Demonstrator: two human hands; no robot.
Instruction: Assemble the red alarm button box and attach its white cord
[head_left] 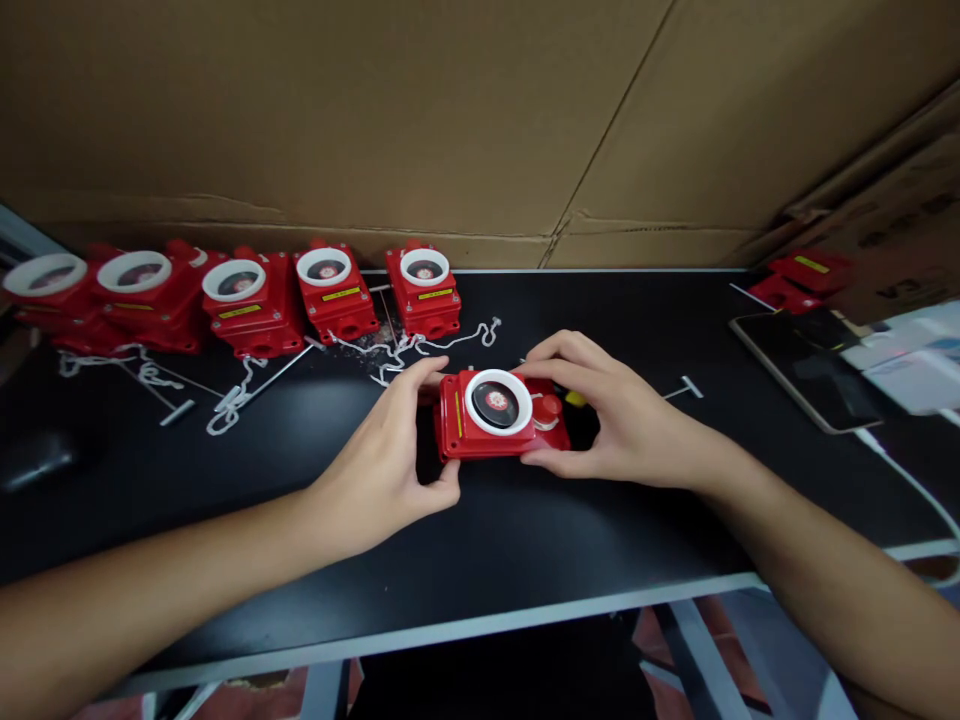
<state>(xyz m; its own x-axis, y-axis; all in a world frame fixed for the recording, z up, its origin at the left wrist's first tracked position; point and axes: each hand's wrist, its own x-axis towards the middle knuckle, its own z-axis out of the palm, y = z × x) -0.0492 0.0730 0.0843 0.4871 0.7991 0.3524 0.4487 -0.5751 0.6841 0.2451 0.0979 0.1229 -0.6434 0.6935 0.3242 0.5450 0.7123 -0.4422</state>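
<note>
A red box-shaped device with a white ring round a dark round window lies at the middle of the black table. My left hand grips its left end, thumb below and fingers over the top. My right hand grips its right end the same way, beside a small red knob. Something small and yellow shows under my right fingers; I cannot make it out.
Several more red devices stand in a row at the back left, with white cords and metal pins lying before them. A tablet, a white cable and another red part are at the right. Cardboard walls the back.
</note>
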